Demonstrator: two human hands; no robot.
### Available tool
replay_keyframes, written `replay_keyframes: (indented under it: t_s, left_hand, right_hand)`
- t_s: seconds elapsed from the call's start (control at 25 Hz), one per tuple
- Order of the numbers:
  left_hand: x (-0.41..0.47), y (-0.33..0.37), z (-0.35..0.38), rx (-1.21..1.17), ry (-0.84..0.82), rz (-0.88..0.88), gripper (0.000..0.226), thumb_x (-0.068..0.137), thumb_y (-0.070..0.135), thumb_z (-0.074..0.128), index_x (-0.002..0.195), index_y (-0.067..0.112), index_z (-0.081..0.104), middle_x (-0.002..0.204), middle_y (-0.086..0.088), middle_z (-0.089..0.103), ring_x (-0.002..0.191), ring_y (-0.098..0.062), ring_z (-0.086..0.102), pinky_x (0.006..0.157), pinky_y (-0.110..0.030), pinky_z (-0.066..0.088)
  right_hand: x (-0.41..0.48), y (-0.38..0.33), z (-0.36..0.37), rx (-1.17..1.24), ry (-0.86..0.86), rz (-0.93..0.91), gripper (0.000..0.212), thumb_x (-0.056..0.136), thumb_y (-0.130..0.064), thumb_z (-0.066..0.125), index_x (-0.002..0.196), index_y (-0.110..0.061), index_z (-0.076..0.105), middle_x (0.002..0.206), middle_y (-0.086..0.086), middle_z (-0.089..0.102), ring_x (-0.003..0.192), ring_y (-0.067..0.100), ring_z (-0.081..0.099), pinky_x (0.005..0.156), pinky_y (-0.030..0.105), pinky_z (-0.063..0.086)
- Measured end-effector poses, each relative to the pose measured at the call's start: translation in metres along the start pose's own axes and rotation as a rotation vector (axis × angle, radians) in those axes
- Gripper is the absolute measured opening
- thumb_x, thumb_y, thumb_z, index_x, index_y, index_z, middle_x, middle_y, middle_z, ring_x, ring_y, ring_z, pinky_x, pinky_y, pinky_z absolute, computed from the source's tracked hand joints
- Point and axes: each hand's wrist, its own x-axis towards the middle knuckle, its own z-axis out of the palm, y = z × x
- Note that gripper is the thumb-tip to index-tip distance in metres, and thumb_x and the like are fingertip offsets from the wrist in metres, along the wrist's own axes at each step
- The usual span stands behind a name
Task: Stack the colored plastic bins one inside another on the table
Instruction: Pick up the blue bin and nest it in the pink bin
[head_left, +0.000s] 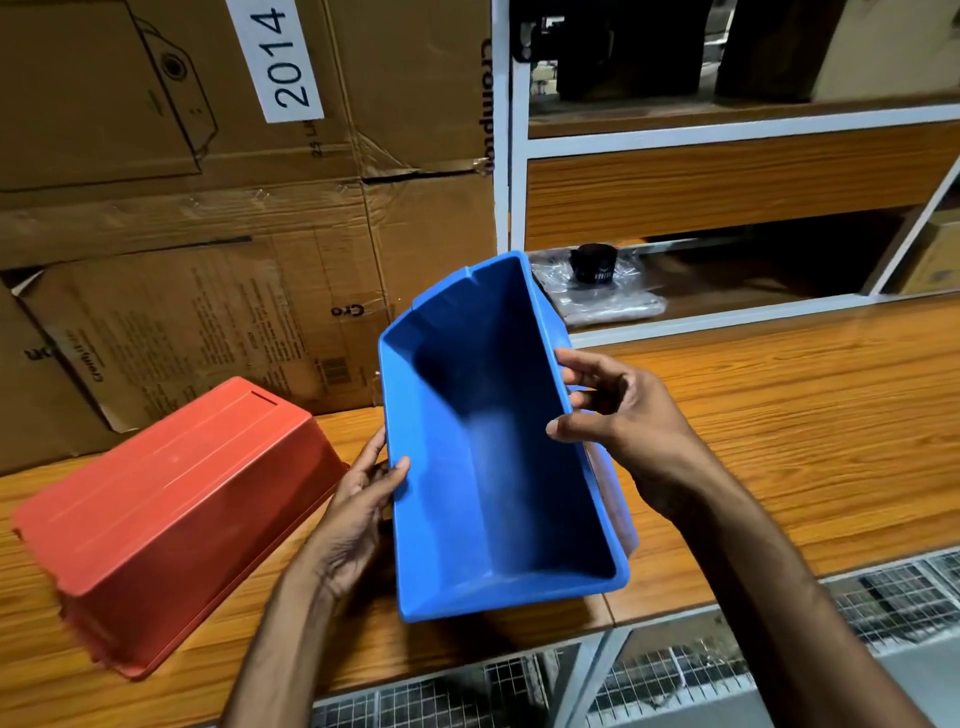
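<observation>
i see the blue bin (493, 441) held above the table (779, 415), open side facing me, smooth, dusty inside. my left hand (363, 499) grips its left rim, my right hand (618, 421) pinches the right rim. the red bin (176, 519) lies upside down at left, maybe touching the cardboard boxes (208, 208).

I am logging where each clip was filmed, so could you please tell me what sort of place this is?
Probably a storeroom or warehouse workbench. Large cardboard cartons, one bearing a "2014" label, are stacked behind a wood-grain table, and a white metal-framed shelving unit stands beside them holding stored items.
</observation>
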Motion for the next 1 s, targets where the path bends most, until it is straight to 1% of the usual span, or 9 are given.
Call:
replay_keyframes:
  t_s: [0.08, 0.16, 0.32, 0.4, 0.52, 0.6, 0.76, 0.92, 1.0]
  left_hand:
    - [-0.004, -0.005, 0.001, -0.002, -0.005, 0.006, 0.064, 0.093, 0.002, 0.064, 0.145, 0.038, 0.051, 0.131, -0.004, 0.072, 0.121, -0.020, 0.067, 0.095, -0.033, 0.058]
    - [-0.005, -0.009, 0.002, -0.003, 0.009, 0.024, 0.070, 0.091, -0.006, 0.063, 0.146, 0.037, 0.050, 0.132, -0.005, 0.071, 0.124, -0.021, 0.065, 0.099, -0.033, 0.056]
    - [-0.005, -0.016, 0.005, 0.051, -0.011, 0.056, 0.073, 0.086, -0.019, 0.057, 0.145, 0.023, 0.047, 0.136, -0.008, 0.066, 0.119, -0.020, 0.064, 0.085, -0.025, 0.059]
    - [-0.006, -0.019, 0.010, 0.057, -0.043, 0.039, 0.074, 0.080, -0.021, 0.062, 0.141, 0.019, 0.048, 0.138, -0.012, 0.064, 0.115, -0.019, 0.066, 0.086, -0.028, 0.058]
    - [-0.009, -0.020, 0.019, 0.053, -0.093, 0.030, 0.076, 0.065, -0.011, 0.070, 0.131, 0.022, 0.051, 0.132, -0.015, 0.066, 0.110, -0.023, 0.067, 0.089, -0.040, 0.054]
    - [-0.010, -0.020, 0.032, 0.063, -0.127, 0.052, 0.074, 0.066, -0.012, 0.071, 0.130, 0.021, 0.051, 0.125, -0.016, 0.068, 0.106, -0.026, 0.065, 0.087, -0.042, 0.053]
    - [-0.013, -0.020, 0.073, 0.156, -0.214, 0.121, 0.065, 0.060, -0.006, 0.070, 0.114, 0.025, 0.052, 0.105, -0.005, 0.068, 0.085, -0.005, 0.069, 0.070, -0.024, 0.057]
    - [-0.020, -0.020, 0.123, 0.248, -0.286, 0.179, 0.061, 0.062, -0.003, 0.069, 0.112, 0.029, 0.054, 0.110, -0.006, 0.065, 0.087, -0.004, 0.068, 0.072, -0.020, 0.056]
    - [-0.029, -0.022, 0.161, 0.270, -0.317, 0.213, 0.057, 0.063, -0.002, 0.066, 0.110, 0.028, 0.054, 0.109, -0.004, 0.065, 0.087, -0.002, 0.066, 0.073, -0.019, 0.055]
  right_hand:
    - [-0.012, -0.001, 0.001, -0.055, 0.007, 0.003, 0.073, 0.072, 0.025, 0.071, 0.130, -0.018, 0.067, 0.101, 0.001, 0.056, 0.082, 0.016, 0.049, 0.068, 0.018, 0.053]
    - [-0.025, -0.001, 0.002, -0.098, 0.002, 0.015, 0.077, 0.073, 0.024, 0.068, 0.131, -0.026, 0.064, 0.101, 0.002, 0.052, 0.079, 0.015, 0.047, 0.064, 0.019, 0.050]
    - [-0.049, 0.001, 0.001, -0.156, -0.013, 0.042, 0.088, 0.072, 0.024, 0.068, 0.135, -0.037, 0.059, 0.098, 0.000, 0.050, 0.075, 0.010, 0.046, 0.066, 0.018, 0.050]
    - [-0.062, 0.003, -0.004, -0.200, 0.008, 0.051, 0.090, 0.073, 0.025, 0.066, 0.136, -0.038, 0.056, 0.099, 0.001, 0.050, 0.074, 0.007, 0.047, 0.065, 0.017, 0.049]
    - [-0.081, 0.010, -0.019, -0.251, 0.082, 0.070, 0.091, 0.075, 0.026, 0.061, 0.138, -0.040, 0.053, 0.102, 0.003, 0.048, 0.077, 0.008, 0.047, 0.067, 0.023, 0.048]
    - [-0.095, 0.015, -0.033, -0.247, 0.152, 0.093, 0.092, 0.074, 0.027, 0.060, 0.137, -0.040, 0.053, 0.101, 0.005, 0.049, 0.079, 0.012, 0.048, 0.065, 0.026, 0.048]
    - [-0.124, 0.023, -0.065, -0.174, 0.299, 0.140, 0.091, 0.070, 0.030, 0.059, 0.136, -0.033, 0.055, 0.099, 0.011, 0.050, 0.083, 0.020, 0.046, 0.064, 0.025, 0.047]
    - [-0.155, 0.021, -0.099, -0.095, 0.450, 0.144, 0.081, 0.071, 0.032, 0.052, 0.126, -0.028, 0.056, 0.096, 0.012, 0.048, 0.074, 0.020, 0.045, 0.054, 0.019, 0.046]
    - [-0.172, 0.018, -0.122, -0.099, 0.537, 0.136, 0.077, 0.074, 0.033, 0.048, 0.121, -0.028, 0.055, 0.092, 0.012, 0.049, 0.070, 0.018, 0.049, 0.052, 0.020, 0.047]
